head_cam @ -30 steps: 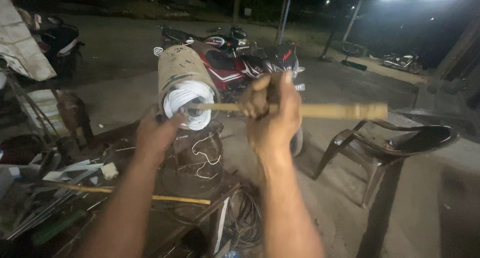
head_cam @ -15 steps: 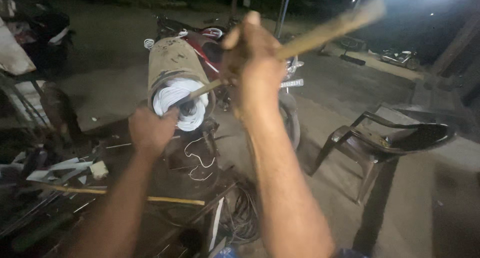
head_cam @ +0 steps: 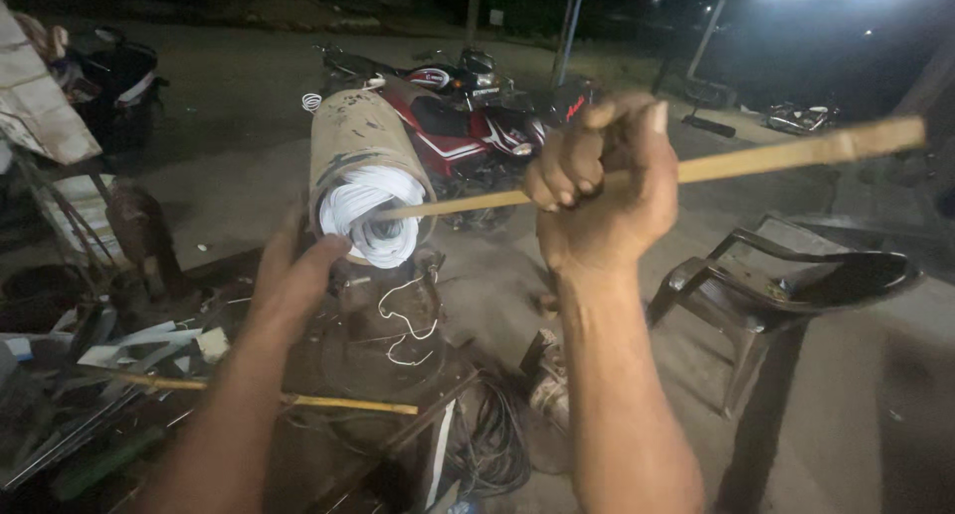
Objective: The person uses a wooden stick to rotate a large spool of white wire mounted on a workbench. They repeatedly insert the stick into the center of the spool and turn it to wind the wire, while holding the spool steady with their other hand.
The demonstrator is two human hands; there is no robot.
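Observation:
A brown metal cylinder (head_cam: 358,136) lies on its side on a dark stand, its near end packed with white wire coils (head_cam: 363,215). My right hand (head_cam: 597,191) is shut around a long bamboo stick (head_cam: 796,154), whose thin tip pokes into the white coils. My left hand (head_cam: 293,280) reaches up with fingers spread, touching the lower left edge of the coils. A loose white wire (head_cam: 403,320) hangs below the cylinder.
A red motorcycle (head_cam: 468,136) stands behind the cylinder and a scooter (head_cam: 119,86) at far left. A dark plastic chair (head_cam: 796,285) is on the right. Scrap metal, a second stick (head_cam: 298,400) and black cables (head_cam: 492,444) litter the ground in front.
My right hand has swung the stick from tilted up steeply down to a flatter angle, keeping its tip in the coils. My left hand has opened and shifted toward the coils' edge.

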